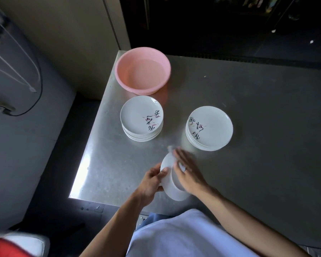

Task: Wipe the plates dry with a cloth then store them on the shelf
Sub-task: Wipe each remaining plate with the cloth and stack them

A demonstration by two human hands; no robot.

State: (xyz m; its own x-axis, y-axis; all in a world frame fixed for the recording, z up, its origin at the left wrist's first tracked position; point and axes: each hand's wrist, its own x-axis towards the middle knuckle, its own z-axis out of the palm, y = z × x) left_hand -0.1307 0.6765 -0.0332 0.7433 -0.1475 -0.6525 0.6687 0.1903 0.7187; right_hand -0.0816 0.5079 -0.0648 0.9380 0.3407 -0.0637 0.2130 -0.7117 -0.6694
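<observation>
My left hand (152,179) grips the left rim of a white plate (168,179), held tilted just above the steel table near its front edge. My right hand (186,171) lies over the plate's upper face with fingers stretched out and blurred; a pale cloth (182,166) shows under them, mostly hidden. Two stacks of white plates with black calligraphy stand farther back: one stack (137,115) at the left, the other stack (213,127) at the right.
A pink plastic basin (121,75) holding water sits at the table's far left corner. The steel table (267,127) stretches right and back. Its left edge drops to a dark floor. A dark cabinet stands behind the table.
</observation>
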